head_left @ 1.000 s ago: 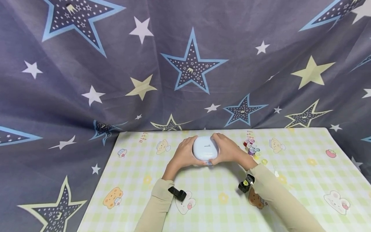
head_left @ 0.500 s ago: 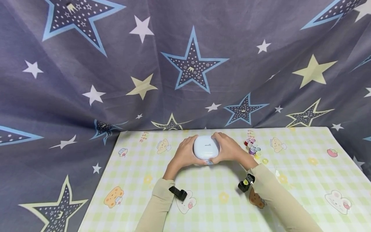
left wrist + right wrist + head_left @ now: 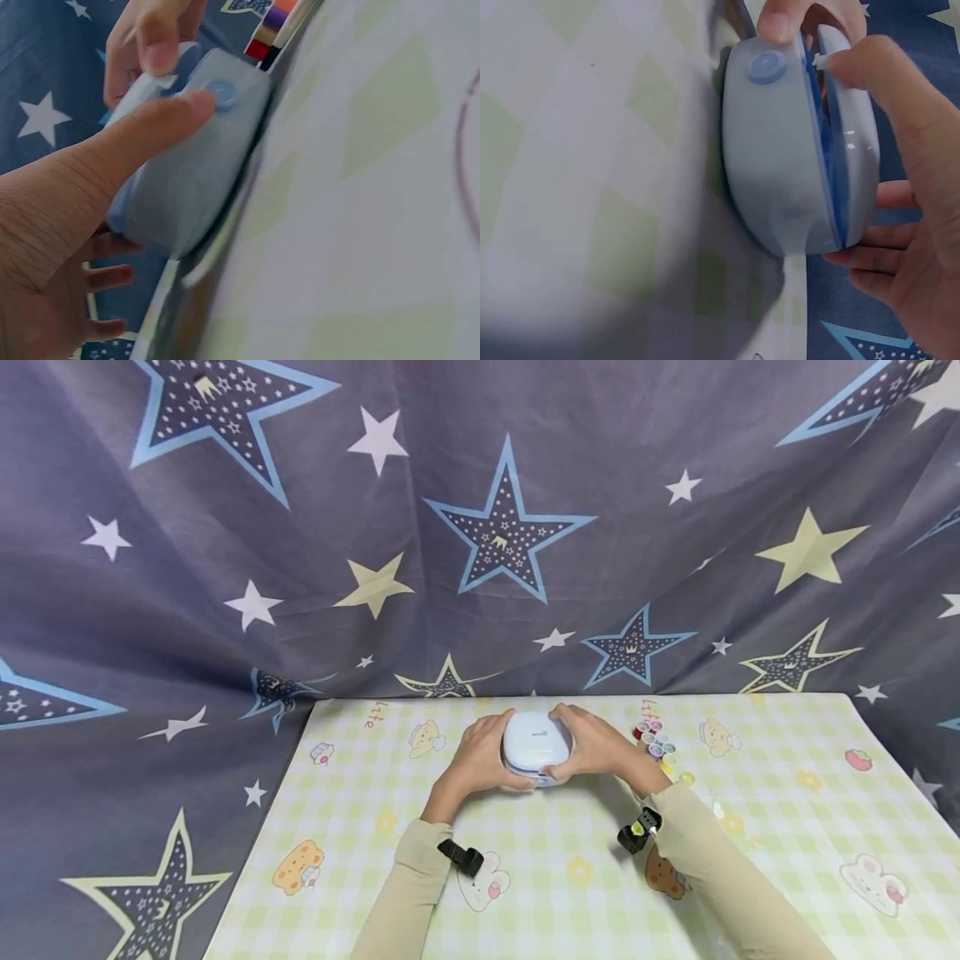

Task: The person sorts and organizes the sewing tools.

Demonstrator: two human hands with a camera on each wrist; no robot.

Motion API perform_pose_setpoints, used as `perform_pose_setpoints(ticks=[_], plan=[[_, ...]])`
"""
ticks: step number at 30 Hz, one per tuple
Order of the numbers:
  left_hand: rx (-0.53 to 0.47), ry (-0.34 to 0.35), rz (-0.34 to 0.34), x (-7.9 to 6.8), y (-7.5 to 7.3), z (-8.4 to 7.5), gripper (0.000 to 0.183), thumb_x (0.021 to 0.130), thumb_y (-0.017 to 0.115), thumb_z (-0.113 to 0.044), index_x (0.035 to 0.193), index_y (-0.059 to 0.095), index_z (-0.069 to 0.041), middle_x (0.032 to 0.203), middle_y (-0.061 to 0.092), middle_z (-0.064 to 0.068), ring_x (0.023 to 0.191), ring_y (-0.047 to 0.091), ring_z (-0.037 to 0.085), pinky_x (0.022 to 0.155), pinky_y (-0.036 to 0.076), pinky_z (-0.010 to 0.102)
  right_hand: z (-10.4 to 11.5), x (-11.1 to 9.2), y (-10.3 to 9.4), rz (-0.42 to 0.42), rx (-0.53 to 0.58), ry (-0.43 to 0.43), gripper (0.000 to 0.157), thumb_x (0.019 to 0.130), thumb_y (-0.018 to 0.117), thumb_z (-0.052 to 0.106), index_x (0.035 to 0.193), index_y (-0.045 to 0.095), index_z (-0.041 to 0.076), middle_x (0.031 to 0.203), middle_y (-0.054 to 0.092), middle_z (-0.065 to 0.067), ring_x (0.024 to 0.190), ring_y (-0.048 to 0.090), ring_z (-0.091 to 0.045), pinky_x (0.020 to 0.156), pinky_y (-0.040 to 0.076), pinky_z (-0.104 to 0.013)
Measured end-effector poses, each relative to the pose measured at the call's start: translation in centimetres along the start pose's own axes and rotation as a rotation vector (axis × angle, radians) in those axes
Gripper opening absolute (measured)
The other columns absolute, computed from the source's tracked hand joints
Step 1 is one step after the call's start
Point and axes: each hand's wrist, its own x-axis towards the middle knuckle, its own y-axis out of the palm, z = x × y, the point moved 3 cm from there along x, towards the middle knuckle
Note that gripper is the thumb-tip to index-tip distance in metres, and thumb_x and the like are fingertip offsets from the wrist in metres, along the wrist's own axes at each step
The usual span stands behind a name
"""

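Two hands hold a pale blue box between them: the left hand (image 3: 480,756) grips its base (image 3: 772,157) with the thumb just beside a round button (image 3: 766,67), and the right hand (image 3: 588,745) pinches the lid (image 3: 860,142), thumb at the front rim. Most of the left hand's other fingers are hidden behind the box in the right wrist view. The lid stands slightly raised, leaving a narrow gap; what lies inside cannot be made out. Dark lettering on top is too small to read.

The box sits near the middle of the tabletop's (image 3: 360,877) far edge. Small coloured cylinders (image 3: 656,739) cluster beside the right forearm, the nearest partly covered by it; the left wrist view cuts them off at the top. Black wrist cameras (image 3: 461,857) sit below beige sleeves (image 3: 408,893), cropped at the bottom edge. Behind hangs a starry curtain (image 3: 315,527), running out of view.
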Motion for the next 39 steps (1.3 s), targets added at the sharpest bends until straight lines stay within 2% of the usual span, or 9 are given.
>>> perform_pose_setpoints(ticks=[5, 13, 17, 21, 23, 28, 33, 39], plan=[[-0.035, 0.007, 0.054, -0.4, -0.8, 0.3, 0.121, 0.067, 0.091, -0.053, 0.161, 0.028, -0.009, 0.158, 0.044, 0.017, 0.15, 0.032, 0.037, 0.124, 0.022, 0.055, 0.3, -0.2, -0.1, 0.048, -0.025, 0.041, 0.09, 0.068, 0.087, 0.045, 0.136, 0.052, -0.003, 0.127, 0.065, -0.021, 0.109, 0.065, -0.029, 0.092, 0.056, -0.045], [0.004, 0.023, 0.061, -0.6, -0.9, 0.8, 0.115, 0.07, 0.089, -0.053, 0.16, 0.031, -0.01, 0.16, 0.041, 0.013, 0.151, 0.03, 0.036, 0.125, 0.021, 0.056, 0.9, -0.9, -0.2, -0.016, -0.178, -0.06, 0.094, 0.072, 0.084, 0.051, 0.14, 0.055, -0.007, 0.142, 0.057, -0.029, 0.127, 0.059, -0.043, 0.104, 0.051, -0.052], [-0.015, 0.029, 0.057, -0.6, -0.8, 0.7, 0.116, 0.07, 0.089, -0.053, 0.16, 0.031, -0.01, 0.159, 0.043, 0.012, 0.15, 0.033, 0.035, 0.125, 0.022, 0.054, 1.0, -0.9, -0.8, -0.039, -0.192, -0.083, 0.087, 0.073, 0.082, 0.053, 0.135, 0.061, -0.006, 0.136, 0.062, -0.027, 0.123, 0.063, -0.042, 0.102, 0.053, -0.051], [-0.028, 0.013, 0.058, -0.5, -0.9, 0.7, 0.121, 0.068, 0.09, -0.054, 0.162, 0.026, -0.012, 0.159, 0.044, 0.012, 0.149, 0.035, 0.033, 0.126, 0.021, 0.05, 1.1, -0.2, -2.1, -0.062, -0.128, -0.091, 0.071, 0.076, 0.081, 0.05, 0.124, 0.07, -0.001, 0.123, 0.072, -0.019, 0.112, 0.07, -0.035, 0.095, 0.057, -0.048], [-0.039, -0.002, 0.058, -0.5, -1.1, 0.7, 0.124, 0.067, 0.091, -0.054, 0.163, 0.023, -0.014, 0.159, 0.043, 0.012, 0.149, 0.035, 0.032, 0.127, 0.02, 0.049, 1.0, 0.3, -3.0, -0.051, -0.074, -0.061, 0.065, 0.079, 0.08, 0.048, 0.122, 0.072, 0.0, 0.119, 0.074, -0.016, 0.108, 0.072, -0.033, 0.093, 0.057, -0.048], [-0.068, -0.034, 0.059, -0.4, -1.1, 0.8, 0.129, 0.066, 0.092, -0.053, 0.164, 0.019, -0.013, 0.158, 0.045, 0.011, 0.15, 0.033, 0.032, 0.126, 0.021, 0.051, 0.1, 1.5, -4.5, 0.001, 0.079, 0.101, 0.057, 0.086, 0.077, 0.044, 0.123, 0.072, 0.001, 0.118, 0.075, -0.016, 0.107, 0.072, -0.031, 0.094, 0.057, -0.049], [-0.083, -0.023, 0.071, -0.3, -1.0, 0.7, 0.132, 0.067, 0.092, -0.051, 0.165, 0.012, -0.01, 0.153, 0.05, 0.007, 0.15, 0.033, 0.031, 0.126, 0.021, 0.05, -0.8, 2.5, -5.4, 0.029, 0.21, 0.189, 0.045, 0.094, 0.071, 0.04, 0.117, 0.075, 0.002, 0.112, 0.077, -0.015, 0.102, 0.073, -0.029, 0.092, 0.058, -0.046], [-0.094, -0.017, 0.07, -0.3, -1.1, 0.6, 0.133, 0.068, 0.092, -0.049, 0.163, 0.011, -0.004, 0.155, 0.049, 0.01, 0.15, 0.033, 0.033, 0.126, 0.021, 0.051, -1.7, 3.5, -6.2, 0.098, 0.281, 0.306, 0.052, 0.099, 0.061, 0.048, 0.113, 0.076, 0.001, 0.112, 0.076, -0.018, 0.107, 0.069, -0.035, 0.093, 0.055, -0.044]])
